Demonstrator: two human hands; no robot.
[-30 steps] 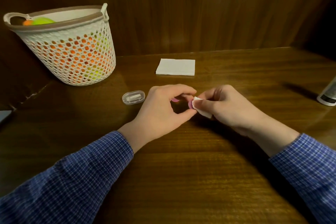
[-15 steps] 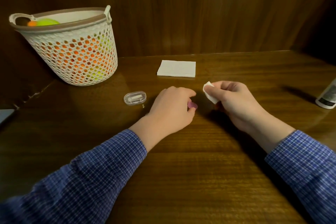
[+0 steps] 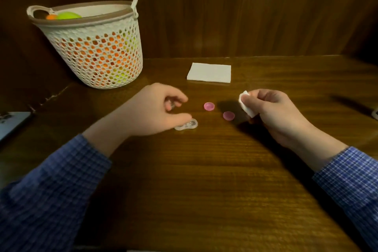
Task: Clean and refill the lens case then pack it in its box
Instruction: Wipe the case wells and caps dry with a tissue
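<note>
The clear lens case (image 3: 189,125) lies flat on the wooden table with both wells uncovered. My left hand (image 3: 153,110) hovers over its left end with loosely curled fingers, the thumb just above the case. A bit of clear plastic, the small box (image 3: 171,106), shows under those fingers. Two pink caps lie loose to the right: one (image 3: 209,106) farther back, the other (image 3: 228,116) nearer my right hand. My right hand (image 3: 272,112) pinches a crumpled piece of white tissue (image 3: 245,104) and stays apart from the caps.
A folded white tissue (image 3: 209,72) lies behind the caps. A white mesh basket (image 3: 98,61) with orange and green things stands at the back left against the wooden wall. A grey flat device (image 3: 10,125) sits at the left edge, a bottle's base (image 3: 375,113) at the right edge.
My left hand set down the pink cap and drew back left over the lens case. My right hand lifted away with the tissue. Both caps and the case now lie uncovered.
</note>
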